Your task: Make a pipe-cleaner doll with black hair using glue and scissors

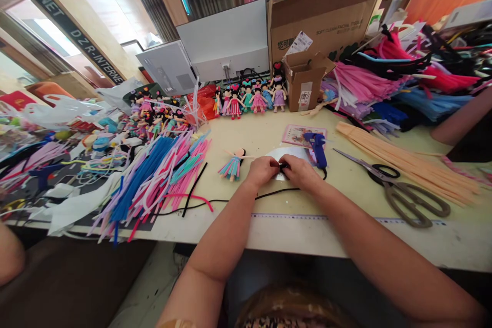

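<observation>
My left hand (263, 170) and my right hand (302, 171) meet over the table, fingertips pinched together on a small black piece of pipe cleaner (283, 165). Most of that piece is hidden by the fingers. Under and behind them lies a shiny silvery sheet (282, 152). A blue glue gun (317, 149) rests just beyond my right hand, its black cord running left. To the left of my left hand, a pipe-cleaner doll (232, 165) with a striped pastel skirt and black hair lies on the table.
Large scissors (400, 189) lie at right beside a bundle of beige pipe cleaners (407, 161). Colourful pipe cleaners (154, 174) pile up at left. Finished dolls (257, 97) stand before a monitor (226, 36) and a small carton (305, 82). A measuring tape (288, 216) runs along the front edge.
</observation>
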`<state>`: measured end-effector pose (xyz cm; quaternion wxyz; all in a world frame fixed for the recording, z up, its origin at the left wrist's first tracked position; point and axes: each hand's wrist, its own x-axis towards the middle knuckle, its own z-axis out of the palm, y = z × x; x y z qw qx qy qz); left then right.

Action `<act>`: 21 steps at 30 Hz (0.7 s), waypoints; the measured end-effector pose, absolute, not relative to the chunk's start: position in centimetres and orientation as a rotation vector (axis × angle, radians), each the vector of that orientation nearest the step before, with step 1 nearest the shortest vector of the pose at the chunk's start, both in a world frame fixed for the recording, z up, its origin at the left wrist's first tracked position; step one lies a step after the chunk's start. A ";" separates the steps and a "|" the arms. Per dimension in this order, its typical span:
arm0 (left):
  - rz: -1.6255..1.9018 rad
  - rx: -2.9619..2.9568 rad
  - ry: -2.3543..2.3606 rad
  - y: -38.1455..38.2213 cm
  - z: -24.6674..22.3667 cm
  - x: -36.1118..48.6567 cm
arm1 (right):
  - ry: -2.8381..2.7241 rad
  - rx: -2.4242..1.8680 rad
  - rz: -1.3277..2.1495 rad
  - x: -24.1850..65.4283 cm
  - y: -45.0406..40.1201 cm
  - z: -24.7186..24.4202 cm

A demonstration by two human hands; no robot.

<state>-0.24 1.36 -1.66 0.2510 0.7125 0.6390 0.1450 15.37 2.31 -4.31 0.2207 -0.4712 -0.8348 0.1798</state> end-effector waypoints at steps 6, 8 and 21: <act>0.346 2.041 1.773 1.5 -2.0 0.2 | -2.277 -1.289 0.494 15.5 2.5 -4.3; 0.337 2.064 1.761 1.4 -2.0 0.2 | -2.269 -1.292 0.487 15.5 2.6 -4.2; 0.383 2.123 1.756 0.9 -1.0 -0.3 | -2.296 -1.358 0.501 15.4 2.7 -3.8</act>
